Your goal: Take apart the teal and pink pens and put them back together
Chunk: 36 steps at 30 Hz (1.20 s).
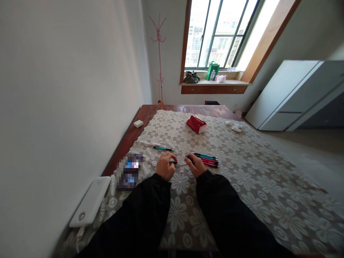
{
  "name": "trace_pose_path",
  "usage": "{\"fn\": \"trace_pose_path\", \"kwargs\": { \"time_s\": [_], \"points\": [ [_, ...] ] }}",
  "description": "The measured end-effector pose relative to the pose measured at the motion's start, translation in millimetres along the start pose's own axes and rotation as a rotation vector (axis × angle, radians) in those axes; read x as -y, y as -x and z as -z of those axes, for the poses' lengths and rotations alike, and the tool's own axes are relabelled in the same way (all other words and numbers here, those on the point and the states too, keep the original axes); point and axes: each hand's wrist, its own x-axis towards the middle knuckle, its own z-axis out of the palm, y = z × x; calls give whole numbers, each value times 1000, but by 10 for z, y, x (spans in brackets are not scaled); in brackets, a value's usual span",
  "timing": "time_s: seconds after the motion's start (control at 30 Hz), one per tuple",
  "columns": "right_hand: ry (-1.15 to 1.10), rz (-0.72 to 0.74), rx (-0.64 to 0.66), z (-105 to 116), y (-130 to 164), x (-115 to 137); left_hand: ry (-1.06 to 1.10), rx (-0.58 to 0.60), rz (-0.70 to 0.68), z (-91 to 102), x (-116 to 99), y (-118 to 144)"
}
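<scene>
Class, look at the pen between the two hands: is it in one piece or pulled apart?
Cannot tell. The left hand and right hand cover both ends of the pen.

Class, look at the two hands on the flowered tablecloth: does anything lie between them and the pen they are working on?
No. The left hand and the right hand each already grip an end of the pen, so nothing visible lies between. The pile of pens lies just right of the right hand, and a single teal pen lies beyond the left hand.
</scene>
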Motion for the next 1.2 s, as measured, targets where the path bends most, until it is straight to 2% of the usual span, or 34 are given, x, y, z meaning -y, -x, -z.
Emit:
{"fn": "trace_pose_path", "kwargs": {
  "time_s": [0.1,0.27,0.47,0.63,0.83,1.03,1.2],
  "points": [
    [23,45,43,50,-10,44,7,-20,-28,-3,16,-6],
    [227,299,233,181,-16,43,16,-33,-18,-23,64,-23],
    [330,244,261,172,-16,-66,9,-29,-46,-4,-26,5],
    [341,389,309,158,-38,-85,-46,36,-141,8,-125,44],
    [212,223,212,109,-39,-62,21,58,-158,-37,-93,31],
    [146,223,217,98,-14,-47,186,-23,-34,-56,-76,21],
    [116,153,103,91,-25,-38,413,-48,50,-62,-70,17]
  ]
}}
